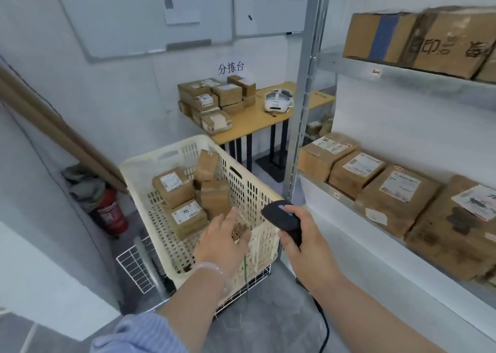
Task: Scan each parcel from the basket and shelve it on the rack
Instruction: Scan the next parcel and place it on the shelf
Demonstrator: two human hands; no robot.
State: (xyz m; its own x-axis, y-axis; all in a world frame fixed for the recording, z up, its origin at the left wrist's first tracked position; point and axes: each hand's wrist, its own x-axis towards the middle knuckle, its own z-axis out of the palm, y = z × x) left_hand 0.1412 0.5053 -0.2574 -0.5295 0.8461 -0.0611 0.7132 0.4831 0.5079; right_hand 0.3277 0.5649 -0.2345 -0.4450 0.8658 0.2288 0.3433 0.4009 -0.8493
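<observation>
Head view. Floor [268, 312]: grey, mottled; walls white. Whiteboard [134, 17], upper left, with a paper sheet fixed on it. Table [268, 119], centre, yellow top on black legs, carrying stacked parcels [214, 100] and a white headset [277, 101]; a printed wall sign [230, 68] just above. Fire extinguisher [111, 213], red, lower left, partly behind grey cloth. Basket [249, 189], cream perforated plastic, centre, seated on a white wire frame [134, 266]. Basket parcels [174, 185]: several brown cartons inside, two lying label-up, others tipped on edge. Rack [303, 111], grey metal, right of frame; its lower shelf bears a row of shelved parcels [357, 173], its upper shelf large cartons [418, 38]. Left hand [222, 240]: fingers spread and extended over the basket's near end, holding nothing; pale bracelet on the wrist, blue striped sleeve [142, 334] below. Right hand [303, 240]: fingers wrapped round a black scanner [284, 218], beside the basket's right wall; its cable [324, 323] trails down. Obscured: label print is too blurred to read; the rightmost rack parcels and upper cartons are cut off by the frame edge; the left hand covers part of the basket's near corner; items behind the rack post are dim and indistinct.
</observation>
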